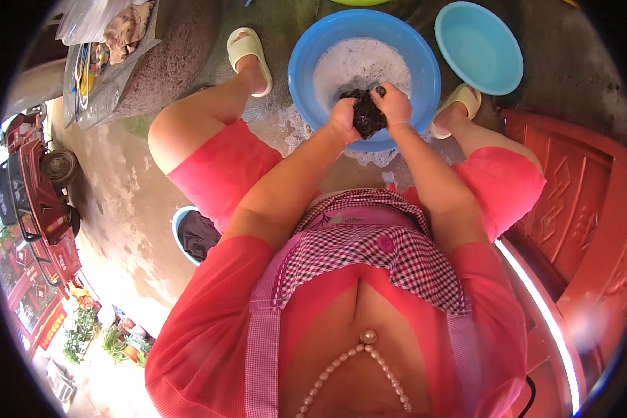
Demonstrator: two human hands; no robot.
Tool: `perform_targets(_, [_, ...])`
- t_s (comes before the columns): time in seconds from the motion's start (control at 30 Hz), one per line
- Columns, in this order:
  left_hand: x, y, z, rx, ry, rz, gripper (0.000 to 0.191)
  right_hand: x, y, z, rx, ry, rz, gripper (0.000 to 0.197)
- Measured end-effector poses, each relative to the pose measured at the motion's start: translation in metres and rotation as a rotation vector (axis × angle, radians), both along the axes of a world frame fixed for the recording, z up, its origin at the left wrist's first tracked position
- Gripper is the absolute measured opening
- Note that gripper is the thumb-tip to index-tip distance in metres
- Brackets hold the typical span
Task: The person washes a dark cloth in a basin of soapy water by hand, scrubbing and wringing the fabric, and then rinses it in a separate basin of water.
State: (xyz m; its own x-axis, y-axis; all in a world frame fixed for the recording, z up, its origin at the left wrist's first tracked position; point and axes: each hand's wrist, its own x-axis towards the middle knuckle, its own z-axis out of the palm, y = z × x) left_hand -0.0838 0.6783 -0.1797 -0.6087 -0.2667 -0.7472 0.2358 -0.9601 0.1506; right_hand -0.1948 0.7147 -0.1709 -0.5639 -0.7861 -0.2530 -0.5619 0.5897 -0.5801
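Observation:
A bunched wet black cloth [367,116] is gripped between my two hands over the near side of a large blue plastic basin [303,78]. My left hand [345,119] holds its left side, with the thumb on top. On the other side, my right hand [395,106] is closed on the cloth, and a small dark bit pokes out by the thumb. White soapy suds [363,65] cover the water in the basin. The cloth hides part of the suds and of my fingers.
A turquoise basin [479,49] stands at the right, near my slippered foot. Behind my left leg sits a light blue tub [176,224] with dark cloth [197,235]. A stone ledge [151,78] holds items at upper left; a red panelled door [564,193] is at right. Beyond stands a red vehicle [42,209].

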Motion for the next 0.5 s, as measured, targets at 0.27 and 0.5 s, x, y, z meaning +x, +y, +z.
perform_targets(0.27, [0.005, -0.007, -0.004, -0.03, -0.05, 0.107, 0.028, 0.033, 0.002, 0.006, -0.205, -0.149, -0.071, 0.024])
perform_targets(0.5, [0.001, -0.049, 0.033, -0.195, -0.203, 0.368, 0.02, -0.05, 0.002, -0.01, -0.345, -0.117, -0.554, 0.038])
